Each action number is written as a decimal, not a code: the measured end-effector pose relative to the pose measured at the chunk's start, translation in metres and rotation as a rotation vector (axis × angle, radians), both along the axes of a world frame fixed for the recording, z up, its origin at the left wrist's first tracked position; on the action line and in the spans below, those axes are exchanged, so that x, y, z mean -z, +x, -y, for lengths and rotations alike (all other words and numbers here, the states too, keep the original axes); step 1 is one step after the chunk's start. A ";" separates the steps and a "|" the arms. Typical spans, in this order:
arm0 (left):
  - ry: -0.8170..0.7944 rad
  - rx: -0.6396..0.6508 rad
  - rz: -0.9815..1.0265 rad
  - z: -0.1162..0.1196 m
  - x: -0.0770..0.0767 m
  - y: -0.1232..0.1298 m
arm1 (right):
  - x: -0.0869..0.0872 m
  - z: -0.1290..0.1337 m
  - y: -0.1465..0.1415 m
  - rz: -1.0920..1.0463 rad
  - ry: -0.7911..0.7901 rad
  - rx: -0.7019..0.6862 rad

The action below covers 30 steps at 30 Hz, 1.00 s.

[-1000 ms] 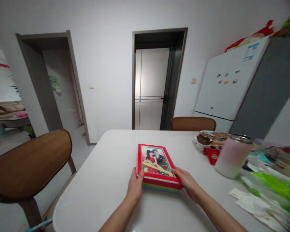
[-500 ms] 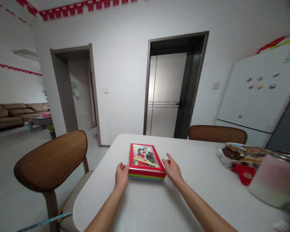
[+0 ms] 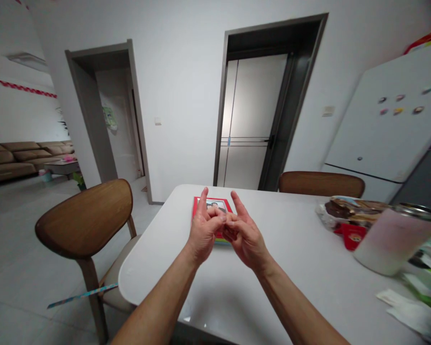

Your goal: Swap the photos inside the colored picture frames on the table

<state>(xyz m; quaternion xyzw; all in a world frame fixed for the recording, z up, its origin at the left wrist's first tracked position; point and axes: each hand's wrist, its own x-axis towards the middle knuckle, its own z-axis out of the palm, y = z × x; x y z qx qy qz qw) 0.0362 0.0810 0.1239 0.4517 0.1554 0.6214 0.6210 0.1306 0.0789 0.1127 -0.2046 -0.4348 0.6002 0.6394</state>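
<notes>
My left hand (image 3: 204, 235) and my right hand (image 3: 247, 237) are raised in front of a red picture frame (image 3: 195, 206). Their fingertips meet in the middle, thumbs and bent fingers pressed together, while one finger of each hand points up. I see nothing held between them. The frame lies flat on the white table (image 3: 290, 268) and shows a photo of two people, now mostly hidden by my hands. Thin green and light blue edges show beneath the red frame, so it tops a stack.
To the right stand a pink-and-white canister (image 3: 391, 239), a red packet (image 3: 354, 235), a bag of brown items (image 3: 345, 208) and white tissue (image 3: 409, 306). Wooden chairs stand at the left (image 3: 89, 218) and far side (image 3: 321, 183). A refrigerator (image 3: 384, 134) is at the right.
Both hands have left the sides of the frame stack, risen and come together with fingertips touching. The view has tilted downward a little. The stack stays on the table.
</notes>
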 end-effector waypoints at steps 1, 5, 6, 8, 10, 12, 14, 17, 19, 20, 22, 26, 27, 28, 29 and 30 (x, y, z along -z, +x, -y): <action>-0.042 -0.008 0.004 -0.002 0.003 0.000 | 0.003 -0.001 0.000 -0.018 -0.023 0.005; -0.224 0.013 -0.035 -0.012 0.017 -0.002 | 0.013 -0.010 0.000 -0.069 -0.154 0.015; -0.259 0.041 -0.062 -0.014 0.020 -0.003 | 0.015 -0.012 0.000 -0.050 -0.194 0.001; -0.327 0.105 -0.121 -0.016 0.026 -0.005 | 0.018 -0.014 0.000 0.020 -0.265 -0.044; -0.375 0.149 -0.165 -0.016 0.030 -0.007 | 0.020 -0.014 0.000 0.101 -0.310 -0.082; -0.406 0.162 -0.188 -0.014 0.032 -0.008 | 0.021 -0.013 0.000 0.158 -0.323 -0.092; -0.428 0.158 -0.198 -0.013 0.031 -0.008 | 0.022 -0.013 -0.001 0.203 -0.307 -0.109; -0.456 0.138 -0.203 -0.015 0.032 -0.009 | 0.027 -0.017 -0.003 0.394 -0.195 -0.050; -0.479 0.112 -0.204 -0.017 0.038 -0.010 | 0.034 -0.025 -0.004 0.709 -0.050 0.143; -0.494 0.093 -0.206 -0.019 0.043 -0.011 | 0.038 -0.030 -0.003 0.864 0.019 0.257; -0.529 0.044 -0.212 -0.022 0.059 -0.012 | 0.047 -0.043 0.000 1.085 0.119 0.431; -0.597 -0.056 -0.208 -0.028 0.100 -0.014 | 0.066 -0.058 0.010 1.309 0.224 0.528; -0.602 -0.075 -0.199 -0.029 0.109 -0.014 | 0.070 -0.057 0.012 1.364 0.251 0.529; -0.597 -0.091 -0.187 -0.029 0.116 -0.014 | 0.073 -0.054 0.013 1.412 0.279 0.520; -0.582 -0.105 -0.171 -0.029 0.120 -0.013 | 0.076 -0.049 0.014 1.452 0.307 0.504; -0.556 -0.118 -0.152 -0.028 0.123 -0.012 | 0.078 -0.042 0.014 1.485 0.333 0.482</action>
